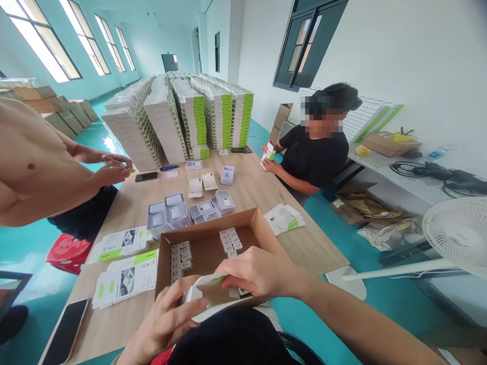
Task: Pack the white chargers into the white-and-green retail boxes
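My left hand (163,319) and my right hand (262,271) both grip a white cardboard packaging sleeve (203,296) with a green mark, held over the near edge of an open brown cardboard box (251,225). Inside the box, several small white moulded items (180,261) lie in rows along the left side, and more (229,242) lie in rows at the middle. My right fingers partly cover a small item at the sleeve's lower edge. Stacks of flat printed white-and-green cards (125,281) lie just left of the box.
The wooden table (266,203) holds grey plastic trays (167,213), a black phone (64,332) and tall stacks of white-and-green boxes (194,114). Co-workers' hands (114,170) work at the left, and a seated person's hands (268,157) hold a white box across the table.
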A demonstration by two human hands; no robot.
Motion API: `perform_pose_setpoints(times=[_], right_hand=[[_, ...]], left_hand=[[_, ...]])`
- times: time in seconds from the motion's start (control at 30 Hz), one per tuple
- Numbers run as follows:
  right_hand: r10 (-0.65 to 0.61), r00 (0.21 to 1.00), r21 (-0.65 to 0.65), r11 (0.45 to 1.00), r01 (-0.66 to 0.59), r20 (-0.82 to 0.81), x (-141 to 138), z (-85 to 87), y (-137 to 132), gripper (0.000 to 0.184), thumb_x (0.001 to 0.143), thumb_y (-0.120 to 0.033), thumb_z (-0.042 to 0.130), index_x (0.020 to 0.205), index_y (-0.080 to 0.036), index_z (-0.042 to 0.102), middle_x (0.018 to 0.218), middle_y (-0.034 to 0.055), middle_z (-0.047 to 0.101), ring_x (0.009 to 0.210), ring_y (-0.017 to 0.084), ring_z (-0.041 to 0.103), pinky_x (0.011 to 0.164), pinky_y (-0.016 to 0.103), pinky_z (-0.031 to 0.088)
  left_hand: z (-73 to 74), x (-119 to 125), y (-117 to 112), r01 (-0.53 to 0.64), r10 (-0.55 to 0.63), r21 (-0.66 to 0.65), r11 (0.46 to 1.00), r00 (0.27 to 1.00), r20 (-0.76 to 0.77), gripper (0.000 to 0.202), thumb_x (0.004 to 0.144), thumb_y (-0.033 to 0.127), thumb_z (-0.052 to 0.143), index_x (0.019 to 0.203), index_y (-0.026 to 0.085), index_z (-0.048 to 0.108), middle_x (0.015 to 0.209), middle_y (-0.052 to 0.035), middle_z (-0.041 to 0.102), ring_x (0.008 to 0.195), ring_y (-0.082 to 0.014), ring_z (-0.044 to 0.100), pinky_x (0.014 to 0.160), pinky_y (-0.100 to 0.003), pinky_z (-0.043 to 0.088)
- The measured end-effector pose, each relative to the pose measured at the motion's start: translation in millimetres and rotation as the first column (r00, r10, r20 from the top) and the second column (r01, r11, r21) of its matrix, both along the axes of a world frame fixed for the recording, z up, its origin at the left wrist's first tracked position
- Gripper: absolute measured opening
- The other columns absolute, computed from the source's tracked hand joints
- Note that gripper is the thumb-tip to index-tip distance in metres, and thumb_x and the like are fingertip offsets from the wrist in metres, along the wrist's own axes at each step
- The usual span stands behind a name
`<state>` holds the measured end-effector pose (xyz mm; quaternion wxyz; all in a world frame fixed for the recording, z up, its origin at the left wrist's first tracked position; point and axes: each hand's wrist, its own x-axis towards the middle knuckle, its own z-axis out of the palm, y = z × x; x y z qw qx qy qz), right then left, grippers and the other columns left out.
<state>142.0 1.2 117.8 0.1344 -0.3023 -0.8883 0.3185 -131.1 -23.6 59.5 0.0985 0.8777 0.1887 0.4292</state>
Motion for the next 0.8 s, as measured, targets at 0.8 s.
perform_pose_setpoints(times=[0.8], right_hand=[[-0.394, 0.917, -0.667, 0.701, 0.254, -0.065, -2.4, 6.1, -5.8, 0.037, 0.074, -0.025, 0.087, 0.103, -0.022, 0.063, 0.089, -0.0051, 0.063, 0.069, 0.01, 0.053, 0.064, 0.022, 0.041]], left_hand=[[33.8, 29.5, -4.2, -0.115, 0.091, -0.062, 0.991, 0.948, -0.304, 0.038, 0.11, 0.031, 0.036, 0.146, 0.025, 0.048, 0.116, -0.0104, 0.075, 0.092, -0.0153, 0.08, 0.068, -0.019, 0.063]])
